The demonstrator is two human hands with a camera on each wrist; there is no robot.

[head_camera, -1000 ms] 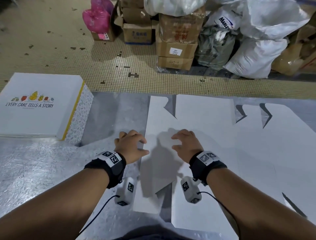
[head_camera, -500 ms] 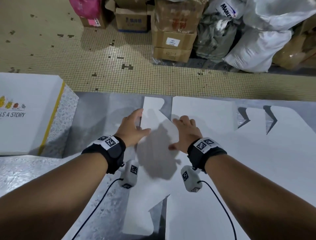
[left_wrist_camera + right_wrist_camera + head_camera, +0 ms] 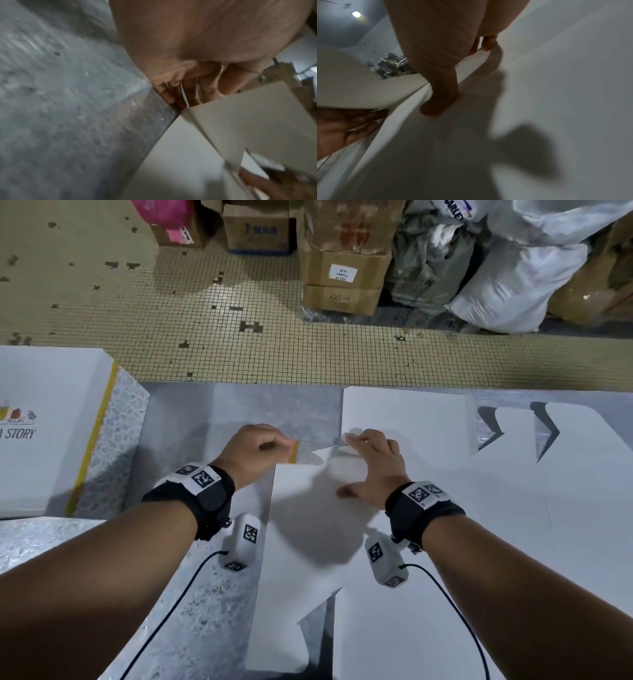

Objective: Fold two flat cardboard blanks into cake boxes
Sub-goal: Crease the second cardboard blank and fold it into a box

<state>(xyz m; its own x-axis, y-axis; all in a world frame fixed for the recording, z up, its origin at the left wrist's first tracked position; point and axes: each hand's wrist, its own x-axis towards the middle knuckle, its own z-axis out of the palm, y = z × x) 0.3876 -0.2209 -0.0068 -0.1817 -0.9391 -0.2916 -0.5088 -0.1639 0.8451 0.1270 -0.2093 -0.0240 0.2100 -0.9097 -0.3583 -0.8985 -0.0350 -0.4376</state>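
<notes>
You are folding the left side flap [image 3: 308,498] of the blank [image 3: 428,508], which lies flat on the surface [image 3: 191,594] at your 12 o'clock. Your left hand [image 3: 255,455] grips the flap's far edge, fingers curled under it. Your right hand [image 3: 371,465] presses spread fingers along the crease. Next, probably raise the flap upright.

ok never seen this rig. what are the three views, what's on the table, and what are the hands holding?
No robot: a person wears a head camera and one on each wrist band. The head view looks down on a grey table bearing a flat white cardboard blank. The left hand grips a side flap and lifts it; the left wrist view shows fingers curled over its edge. The right hand presses the main panel flat. A finished cake box sits on the left.
</notes>
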